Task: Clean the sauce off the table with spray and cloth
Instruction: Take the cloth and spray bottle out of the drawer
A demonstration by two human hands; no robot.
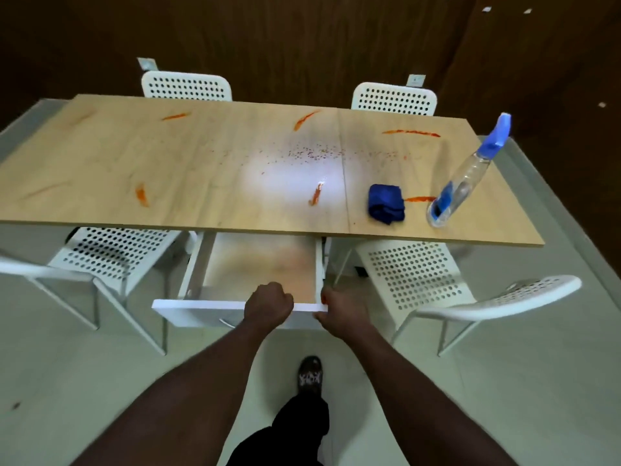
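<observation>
The table (100,156) has orange sauce (141,195) smears and tiny dots on it. A bunched blue cloth (385,203) lies near its right end, with a clear spray (467,176) just beside it. The left hand (268,306) and right hand (339,311) both curl around the front of an open white drawer (198,308).

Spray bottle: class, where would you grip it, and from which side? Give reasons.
Grip the spray bottle round its clear neck, just under the blue trigger head, coming from the near right. It stands upright, slim and round, and the blue cloth lies close on its left.
</observation>
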